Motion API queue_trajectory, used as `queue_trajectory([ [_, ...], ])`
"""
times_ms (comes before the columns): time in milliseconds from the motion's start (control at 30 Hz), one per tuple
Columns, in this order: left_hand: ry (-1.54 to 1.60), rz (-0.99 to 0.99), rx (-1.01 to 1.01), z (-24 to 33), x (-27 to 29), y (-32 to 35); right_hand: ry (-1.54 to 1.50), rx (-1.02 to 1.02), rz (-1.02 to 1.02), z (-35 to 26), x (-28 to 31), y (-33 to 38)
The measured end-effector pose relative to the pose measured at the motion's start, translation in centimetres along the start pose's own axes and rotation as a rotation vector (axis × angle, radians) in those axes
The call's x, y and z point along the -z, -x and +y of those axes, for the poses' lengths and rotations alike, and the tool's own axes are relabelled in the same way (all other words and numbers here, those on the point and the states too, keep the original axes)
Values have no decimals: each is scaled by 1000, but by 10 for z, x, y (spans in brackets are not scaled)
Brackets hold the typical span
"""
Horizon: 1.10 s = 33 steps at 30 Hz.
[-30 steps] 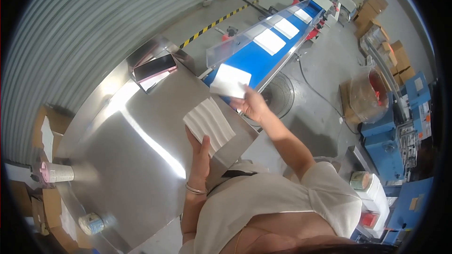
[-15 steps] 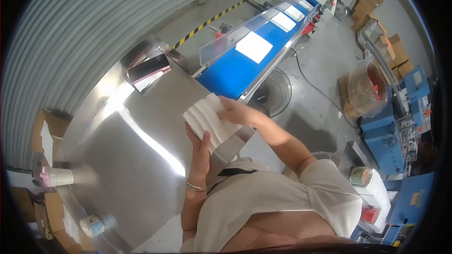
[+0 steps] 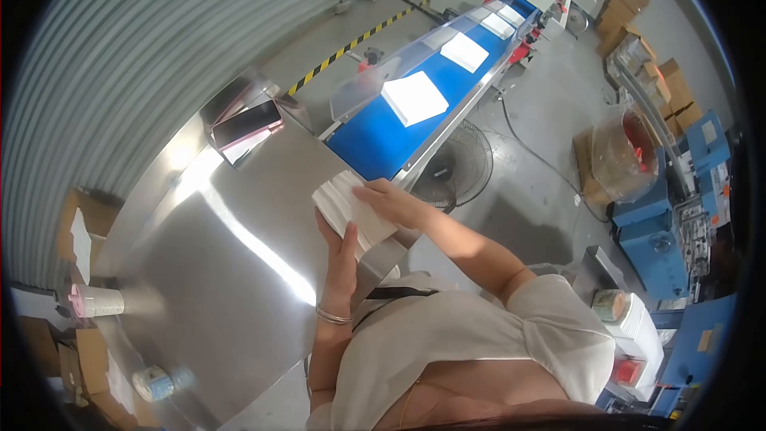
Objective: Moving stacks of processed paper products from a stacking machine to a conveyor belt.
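Head view. Landmark: blue conveyor belt (image 3: 367,148). Stack of white folded sheets (image 3: 339,198) just short of the belt's near end, above the corner of the steel table (image 3: 203,287). Left hand (image 3: 339,251) clamped on the stack, thumb along the near side, bracelets (image 3: 333,317) at the wrist. Right hand (image 3: 396,205) touching the stack's right part, fingers laid over it; whether it grips or only rests, cannot tell. Both hands close together, stack between them. On the belt, a row of white packets (image 3: 415,98), spaced apart. Left of the belt's near end: phone (image 3: 247,124) on the table. Right of it: floor fan (image 3: 469,161). Far left of the belt, at the table's edge: cup (image 3: 97,301) with pink lid, tipped over.
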<state>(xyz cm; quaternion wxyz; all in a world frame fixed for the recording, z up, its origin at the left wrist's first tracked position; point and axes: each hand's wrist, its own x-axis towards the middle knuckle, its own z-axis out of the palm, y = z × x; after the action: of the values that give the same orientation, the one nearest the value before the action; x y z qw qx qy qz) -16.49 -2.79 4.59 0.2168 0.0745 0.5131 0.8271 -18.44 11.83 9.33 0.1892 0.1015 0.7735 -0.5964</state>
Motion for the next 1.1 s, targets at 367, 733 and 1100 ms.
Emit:
queue_trajectory([
  [367, -107, 79, -3, -6, 2, 3, -338, -111, 157, 33, 30, -31],
  [733, 165, 26, 19, -35, 14, -13, 332, 132, -85, -17, -2, 4],
  [1100, 57, -39, 291, 21, -12, -13, 215, 220, 304, 7, -29, 8],
])
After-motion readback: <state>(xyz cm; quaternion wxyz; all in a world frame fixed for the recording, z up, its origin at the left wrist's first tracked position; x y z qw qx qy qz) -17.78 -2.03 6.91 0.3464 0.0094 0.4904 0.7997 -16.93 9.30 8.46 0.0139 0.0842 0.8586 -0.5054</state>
